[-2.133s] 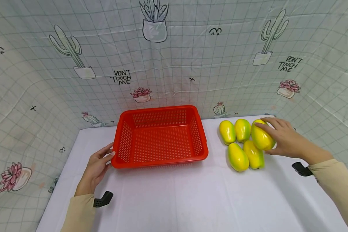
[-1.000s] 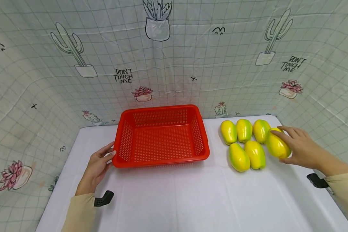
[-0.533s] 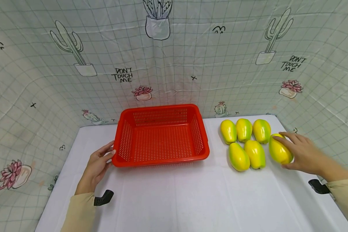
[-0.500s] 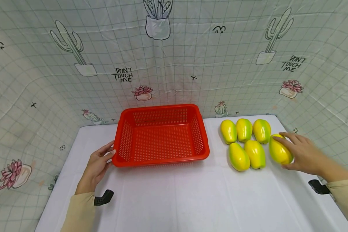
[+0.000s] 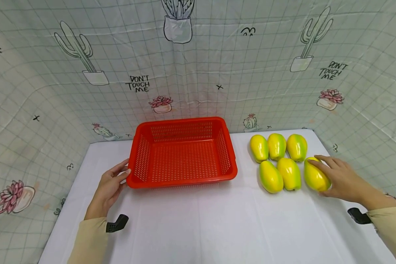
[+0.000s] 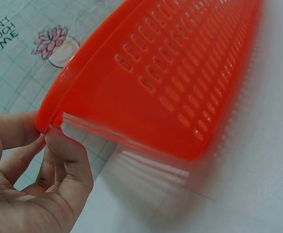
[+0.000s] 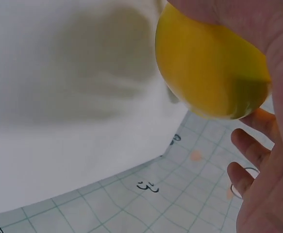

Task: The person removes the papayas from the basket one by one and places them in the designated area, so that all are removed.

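Observation:
My left hand (image 5: 108, 189) pinches the near left corner of a red plastic basket (image 5: 184, 182). In the left wrist view, thumb and fingers close on the rim of the basket (image 6: 107, 102), which tilts up off the white cloth there. At the right, my right hand (image 5: 344, 181) holds a yellow-green mango (image 5: 316, 174) between thumb and fingers. Several more mangoes stand left of it: a back row with one mango (image 5: 297, 147) at its right end, and two in front, such as the mango (image 5: 288, 173). In the right wrist view, the held mango (image 7: 209, 63) partly hides the fingertips.
A white cloth covers the table (image 5: 198, 227). Behind and at both sides hangs a grid-patterned curtain (image 5: 198, 73) with cactus drawings. Black wrist cameras (image 5: 117, 223) sit on both sleeves. Nothing lies inside the basket.
My right hand has carried the mango from over the back row's right end to the right and nearer, then lowered it beside the front row. The left hand and basket have stayed put.

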A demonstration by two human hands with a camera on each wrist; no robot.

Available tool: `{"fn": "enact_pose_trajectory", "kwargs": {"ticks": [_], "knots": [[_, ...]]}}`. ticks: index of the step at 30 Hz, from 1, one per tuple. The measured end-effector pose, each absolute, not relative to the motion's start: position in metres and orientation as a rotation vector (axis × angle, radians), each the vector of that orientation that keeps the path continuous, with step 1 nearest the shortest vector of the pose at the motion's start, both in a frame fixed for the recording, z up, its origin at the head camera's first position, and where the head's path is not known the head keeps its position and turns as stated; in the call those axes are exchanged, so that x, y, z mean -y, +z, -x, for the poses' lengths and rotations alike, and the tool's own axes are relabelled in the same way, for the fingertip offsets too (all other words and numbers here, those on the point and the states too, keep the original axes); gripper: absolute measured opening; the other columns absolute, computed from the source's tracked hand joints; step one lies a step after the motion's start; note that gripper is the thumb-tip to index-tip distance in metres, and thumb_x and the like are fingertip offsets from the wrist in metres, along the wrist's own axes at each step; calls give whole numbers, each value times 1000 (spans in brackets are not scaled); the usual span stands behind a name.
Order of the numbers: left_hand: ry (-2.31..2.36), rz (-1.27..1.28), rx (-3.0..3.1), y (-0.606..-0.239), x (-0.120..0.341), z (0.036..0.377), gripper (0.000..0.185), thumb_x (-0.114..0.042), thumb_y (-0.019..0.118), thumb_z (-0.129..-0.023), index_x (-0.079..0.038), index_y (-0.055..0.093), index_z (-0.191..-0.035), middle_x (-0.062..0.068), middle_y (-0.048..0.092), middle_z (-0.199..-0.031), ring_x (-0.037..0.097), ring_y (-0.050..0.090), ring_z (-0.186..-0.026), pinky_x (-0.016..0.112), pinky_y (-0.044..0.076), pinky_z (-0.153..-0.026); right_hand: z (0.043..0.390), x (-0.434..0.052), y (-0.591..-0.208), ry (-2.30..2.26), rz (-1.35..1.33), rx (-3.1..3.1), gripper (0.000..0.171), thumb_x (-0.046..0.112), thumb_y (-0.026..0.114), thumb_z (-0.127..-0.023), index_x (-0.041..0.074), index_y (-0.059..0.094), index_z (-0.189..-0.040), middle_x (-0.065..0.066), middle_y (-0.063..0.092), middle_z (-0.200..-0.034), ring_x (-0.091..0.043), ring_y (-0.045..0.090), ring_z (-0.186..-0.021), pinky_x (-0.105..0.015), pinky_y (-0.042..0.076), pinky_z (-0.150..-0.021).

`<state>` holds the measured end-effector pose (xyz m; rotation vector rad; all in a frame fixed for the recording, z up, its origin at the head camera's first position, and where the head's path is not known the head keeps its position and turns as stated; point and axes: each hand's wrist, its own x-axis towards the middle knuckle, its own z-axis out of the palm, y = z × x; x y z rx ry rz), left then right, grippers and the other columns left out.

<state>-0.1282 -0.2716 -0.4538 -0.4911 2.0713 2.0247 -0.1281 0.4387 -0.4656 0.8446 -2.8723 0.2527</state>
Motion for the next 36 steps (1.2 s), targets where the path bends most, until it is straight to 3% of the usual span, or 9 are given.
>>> {"fn": "enact_pose_trajectory", "kwargs": {"ticks": [22,36], "knots": [[2018,516,-2064,-455,271,128,59,-14,54,-111,-12,34,-167,2,45,-134,5,60,-103,18,58,-87,125,-434,-482,273,-857,2863,109,15,105,-50,9,51,-145,-27,48,-143,-55,48,-120,-73,39,-91],[2020,509,-2072,-454,270,127,59,-15,54,-111,-11,34,-166,1,46,-133,5,61,-103,18,58,-87,127,-431,-486,270,-868,2878,113,24,105,-53,10,47,-150,-27,48,-145,-55,47,-122,-72,40,-92]]}}
